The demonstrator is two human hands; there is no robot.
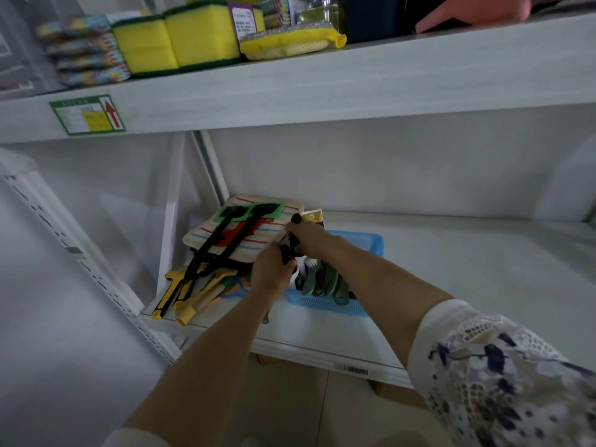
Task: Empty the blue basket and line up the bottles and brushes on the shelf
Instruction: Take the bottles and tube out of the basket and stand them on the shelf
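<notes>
Right of the blue perforated plastic basket (pixel 374 243), the white lower shelf board (pixel 467 262) lies bare toward the frame's right edge. Left of centre, a striped cloth pad (pixel 274 232) and yellow-handled tools (pixel 190 301) crowd the corner.

One head-worn wide-angle view looks forward and down into a white shelf (pixel 451 253) from close by, both forearms reaching in from the bottom edge, an upper shelf (pixel 322 82) crossing the top.
</notes>
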